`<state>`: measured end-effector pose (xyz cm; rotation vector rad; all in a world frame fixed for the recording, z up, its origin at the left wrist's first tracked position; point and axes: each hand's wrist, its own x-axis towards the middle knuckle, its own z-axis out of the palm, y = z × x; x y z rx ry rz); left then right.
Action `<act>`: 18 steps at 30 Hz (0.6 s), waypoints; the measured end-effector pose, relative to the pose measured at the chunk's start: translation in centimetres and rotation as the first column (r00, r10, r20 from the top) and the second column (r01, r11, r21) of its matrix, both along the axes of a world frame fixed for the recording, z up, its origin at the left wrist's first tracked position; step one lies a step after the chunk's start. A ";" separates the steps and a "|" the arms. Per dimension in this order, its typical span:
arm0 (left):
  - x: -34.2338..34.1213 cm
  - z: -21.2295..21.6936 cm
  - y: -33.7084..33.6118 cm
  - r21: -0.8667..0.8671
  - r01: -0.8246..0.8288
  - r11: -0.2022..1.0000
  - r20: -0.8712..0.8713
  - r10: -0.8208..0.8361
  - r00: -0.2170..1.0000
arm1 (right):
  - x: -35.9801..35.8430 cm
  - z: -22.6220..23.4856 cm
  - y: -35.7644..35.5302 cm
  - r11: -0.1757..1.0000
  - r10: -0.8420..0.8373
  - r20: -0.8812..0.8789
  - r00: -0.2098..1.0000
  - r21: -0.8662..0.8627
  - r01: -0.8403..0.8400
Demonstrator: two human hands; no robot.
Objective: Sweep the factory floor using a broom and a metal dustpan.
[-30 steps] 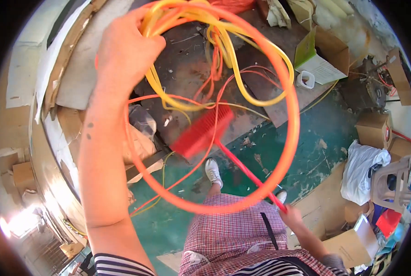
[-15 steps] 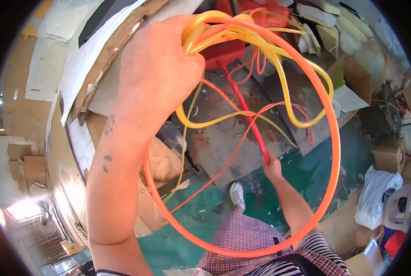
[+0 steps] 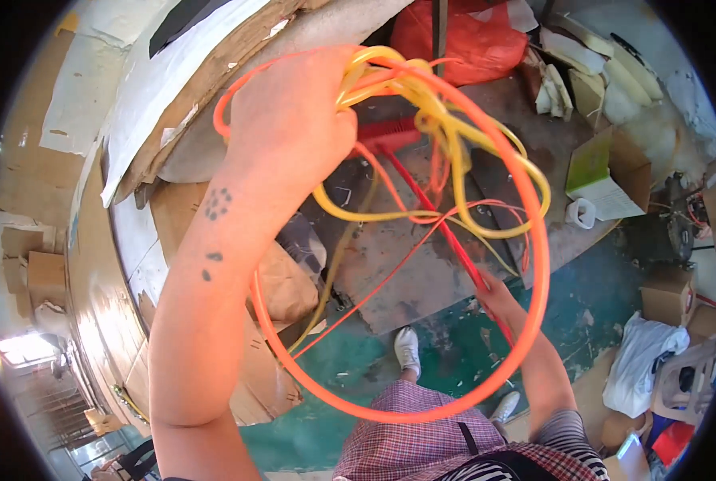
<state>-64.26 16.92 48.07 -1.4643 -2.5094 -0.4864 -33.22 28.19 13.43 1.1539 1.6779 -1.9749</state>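
Observation:
My left hand [image 3: 310, 112], raised in the upper middle, is closed round a bundle of orange and yellow tubing [image 3: 539, 264]. One large orange loop hangs from it, with yellow loops and thin strands tangled inside. Lower down, my right hand [image 3: 494, 295] grips the red handle of a broom [image 3: 434, 204], seen through the loop. The broom's red bristled head [image 3: 388, 132] rests on dark flat sheets [image 3: 374, 272] on the floor, partly behind the tubing.
To the left stands a stack of cardboard sheets [image 3: 109, 321] with a brown paper bundle [image 3: 290, 284] beside it. A red plastic bag [image 3: 482, 40] lies at the back. On the right are an open carton [image 3: 610, 172], a small white cup [image 3: 581, 212] and a white bag [image 3: 643, 361].
The tubing loop has shifted left and swung. My right hand has drawn the broom slightly nearer and to the right. A second shoe shows now.

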 end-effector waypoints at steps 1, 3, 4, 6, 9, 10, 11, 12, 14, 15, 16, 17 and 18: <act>-0.4 -0.2 -1.0 -0.007 -0.014 1.000 0.003 0.014 1.000 | 2.1 4.0 -0.8 0.998 0.054 0.034 0.998 0.035 -0.056; -0.4 0.0 -1.2 0.022 0.022 1.000 -0.038 -0.021 0.999 | 9.5 5.7 -0.4 0.998 -0.049 0.053 0.997 0.039 0.047; -0.1 0.4 -1.4 0.026 0.021 0.999 -0.027 -0.020 0.999 | 11.5 7.3 -1.0 0.997 -0.071 0.100 0.993 0.013 0.070; 0.7 2.0 -1.7 -0.056 -0.080 0.995 0.050 0.083 0.995 | 14.1 8.7 -1.4 0.996 -0.091 0.148 0.985 -0.007 0.093; 1.0 3.5 -2.4 -0.071 -0.114 0.991 0.044 0.117 0.992 | 17.2 9.0 -1.4 0.984 -0.155 0.161 0.975 -0.063 0.166; 1.0 4.0 -2.7 -0.076 -0.088 0.993 -0.009 0.088 0.996 | 17.8 9.2 -1.6 0.984 -0.149 0.159 0.976 -0.069 0.162; 1.1 4.5 -2.6 -0.081 -0.089 0.993 -0.010 0.089 0.996 | 18.3 9.5 -1.8 0.989 -0.147 0.157 0.977 0.009 0.147; 1.4 5.1 -2.5 -0.142 -0.145 0.979 -0.005 0.146 0.989 | 18.8 10.0 -2.1 0.987 -0.145 0.156 0.977 0.088 0.132; 2.1 6.7 -3.0 -0.192 -0.220 0.957 -0.017 0.221 0.975 | 19.9 11.8 -2.5 0.980 -0.197 0.117 0.973 0.014 0.196; 2.0 6.9 -3.0 -0.172 -0.182 0.968 -0.033 0.179 0.983 | 20.5 12.5 -2.7 0.961 -0.264 0.092 0.960 -0.062 0.270; 1.9 7.2 -3.0 -0.151 -0.145 0.978 -0.050 0.138 0.989 | 21.2 13.0 -2.9 0.962 -0.261 0.086 0.962 -0.060 0.266; 2.0 7.2 -3.0 -0.148 -0.144 0.978 -0.055 0.138 0.989 | 21.9 13.6 -3.3 0.952 -0.293 0.085 0.952 -0.071 0.299; 2.1 7.4 -3.0 -0.166 -0.150 0.975 -0.060 0.142 0.988 | 22.2 14.0 -3.5 0.940 -0.324 0.083 0.943 -0.082 0.330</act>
